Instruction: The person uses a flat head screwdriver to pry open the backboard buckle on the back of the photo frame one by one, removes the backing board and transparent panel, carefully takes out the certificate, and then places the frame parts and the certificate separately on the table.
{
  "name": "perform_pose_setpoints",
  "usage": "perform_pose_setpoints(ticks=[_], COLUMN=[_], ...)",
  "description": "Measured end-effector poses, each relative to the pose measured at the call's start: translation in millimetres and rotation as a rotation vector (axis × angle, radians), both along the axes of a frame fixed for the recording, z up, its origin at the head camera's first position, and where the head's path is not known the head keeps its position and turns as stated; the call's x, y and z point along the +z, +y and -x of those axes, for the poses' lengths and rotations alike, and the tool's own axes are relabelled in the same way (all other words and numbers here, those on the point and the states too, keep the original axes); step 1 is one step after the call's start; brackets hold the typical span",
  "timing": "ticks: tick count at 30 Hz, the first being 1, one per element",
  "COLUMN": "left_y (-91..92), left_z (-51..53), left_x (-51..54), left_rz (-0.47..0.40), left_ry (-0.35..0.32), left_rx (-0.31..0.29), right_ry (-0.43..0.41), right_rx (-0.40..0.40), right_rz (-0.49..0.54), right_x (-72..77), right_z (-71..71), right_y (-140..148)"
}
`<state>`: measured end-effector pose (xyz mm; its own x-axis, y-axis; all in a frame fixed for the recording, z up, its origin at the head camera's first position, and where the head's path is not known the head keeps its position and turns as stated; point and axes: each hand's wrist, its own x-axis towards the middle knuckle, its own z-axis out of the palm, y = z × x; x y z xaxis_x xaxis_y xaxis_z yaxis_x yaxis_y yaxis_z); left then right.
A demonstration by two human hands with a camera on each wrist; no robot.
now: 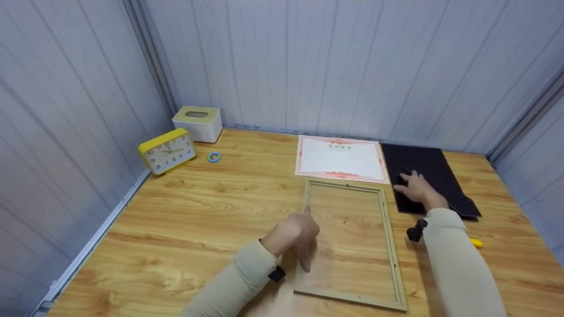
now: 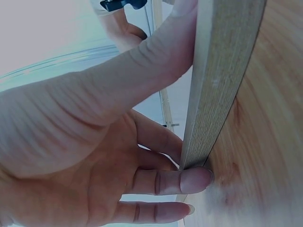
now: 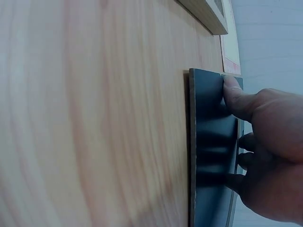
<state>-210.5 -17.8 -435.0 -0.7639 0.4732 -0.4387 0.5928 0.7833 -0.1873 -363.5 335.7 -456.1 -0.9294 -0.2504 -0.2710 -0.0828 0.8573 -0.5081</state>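
A picture frame with a pale wooden rim and a clear pane lies on the table. My left hand rests on its left rail, index finger and thumb spread along the rim. In the left wrist view the thumb and fingertips of this hand touch the frame rail. Towards the back right, my right hand touches a black backing board with spread fingers. The right wrist view shows the thumb and fingertips of that hand against the dark board.
A red-bordered certificate lies behind the frame, beside the board. At the back left are a yellow clock, a tissue box and a blue tape ring. Something yellow shows past the right sleeve. Panelled walls enclose the table.
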Motion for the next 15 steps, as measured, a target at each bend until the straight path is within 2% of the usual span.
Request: perform_pose_setpoints(ticks=[3,8,15], left_y=[2.0,2.6,-0.2], left_z=[-0.1,0.7,2.9], left_x=[0.4,-0.2,-1.8], left_rz=[0.02,0.008,0.002], left_ry=[0.006,-0.028,-0.044], left_rx=[0.003,0.019,0.016], right_ry=[0.003,0.021,0.104], right_rx=[-0.008,-0.018,-0.012], right_rz=[0.001,-0.008,0.029], right_x=[1.2,1.4,9.2], right_z=[-1.0,-2.2,-8.6], right_y=[1.7,6.2,1.4])
